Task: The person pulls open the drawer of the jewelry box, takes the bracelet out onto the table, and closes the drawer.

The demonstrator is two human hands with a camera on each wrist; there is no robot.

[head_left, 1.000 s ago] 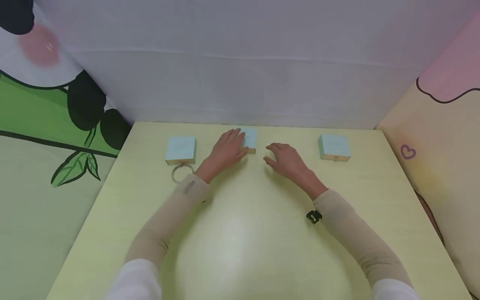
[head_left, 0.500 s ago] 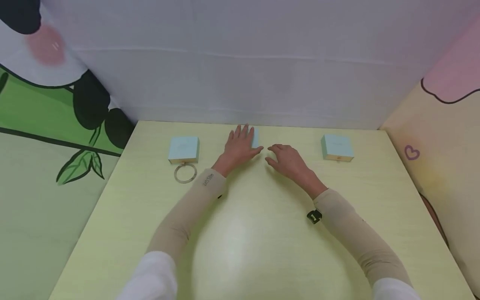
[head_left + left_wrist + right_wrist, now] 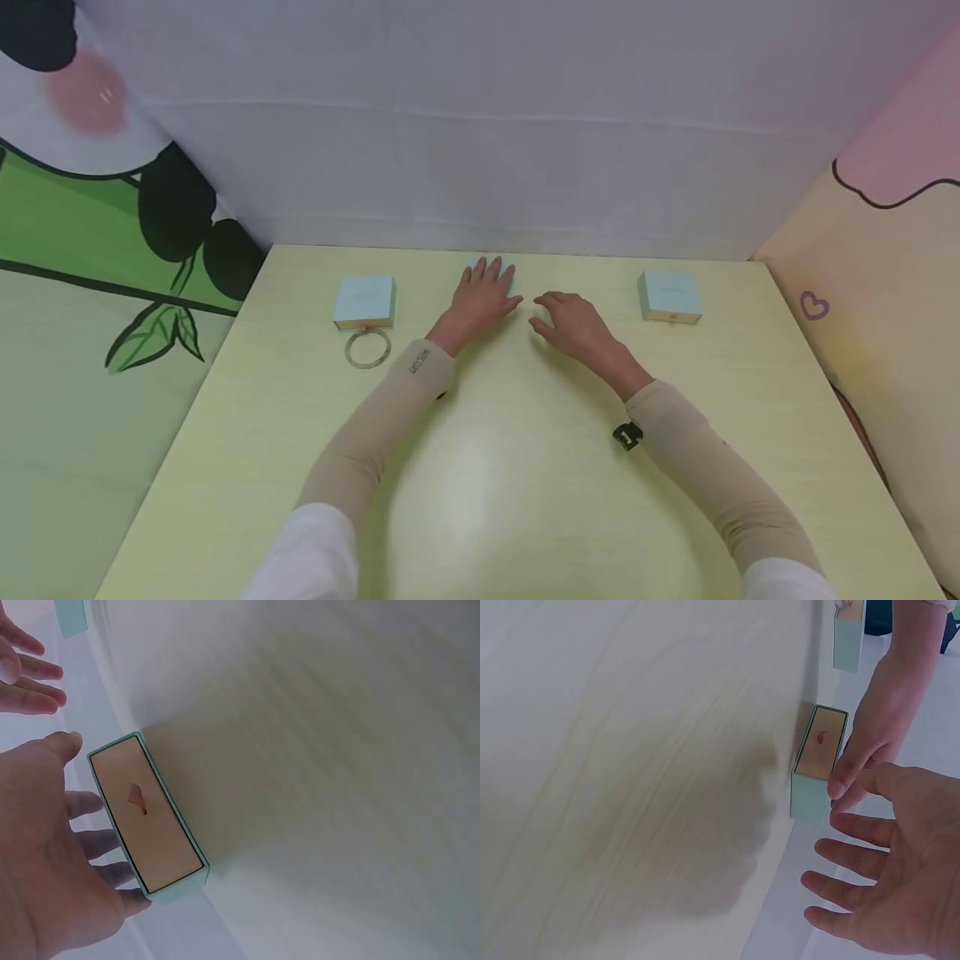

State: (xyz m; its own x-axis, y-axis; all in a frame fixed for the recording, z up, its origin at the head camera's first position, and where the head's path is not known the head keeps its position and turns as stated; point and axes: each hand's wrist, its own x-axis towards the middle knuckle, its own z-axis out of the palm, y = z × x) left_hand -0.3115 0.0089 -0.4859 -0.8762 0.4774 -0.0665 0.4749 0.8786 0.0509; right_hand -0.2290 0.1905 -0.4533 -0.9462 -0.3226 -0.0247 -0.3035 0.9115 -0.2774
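We see the mid box [image 3: 154, 829] near the back edge of the table [image 3: 480, 487], betw. the L box [image 3: 365, 301] & the R box [image 3: 670, 296], all three roughly in a row. Our L hand [image 3: 478, 302] lies over the mid box's top, fingers spread; can't tell how hard it's pressing, if at all. Our R hand [image 3: 576, 325] is nearby, apart from the mid box, fingers loose & slightly parted, holding nothing. Progress, as we judge it: the row's set & the mid box looks fully shut, so that bit's prob. done. Outstanding: the L hand isn't clear of the mid box yet, & the ring [image 3: 367, 367] lies on the table just in front of the L box.
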